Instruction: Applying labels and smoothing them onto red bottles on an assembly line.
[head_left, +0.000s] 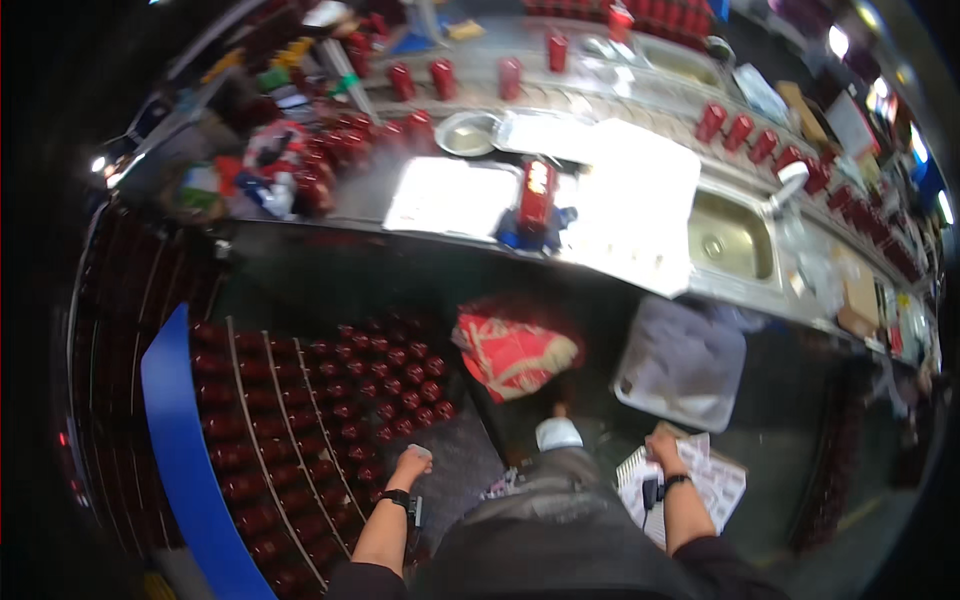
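**Red cans in rows, both hands low over the racks**

Red cans fill the dark wire racks at lower left, packed in curved rows beside a blue band. Left hand, black watch at the wrist, is curled into a loose fist around something small and pale; I cannot tell what it is. It hangs just over the near edge of the can rows, not touching any can that I can make out.

Right hand is closed on the top edge of a printed paper sheet, which rests near the right knee. A dark band sits on that wrist.

Judged step: working at the stock of cans on the rack while keeping the sheet in the other hand, between one can and the next.

Next move, as a judgement: the left fist would need to open before it could take a can, then reach forward and down into the rows.

Above: steel tabletop with a sink, a white board, more red cans along the back, and 1 can lying on its side. Red-and-cream bag on the floor.
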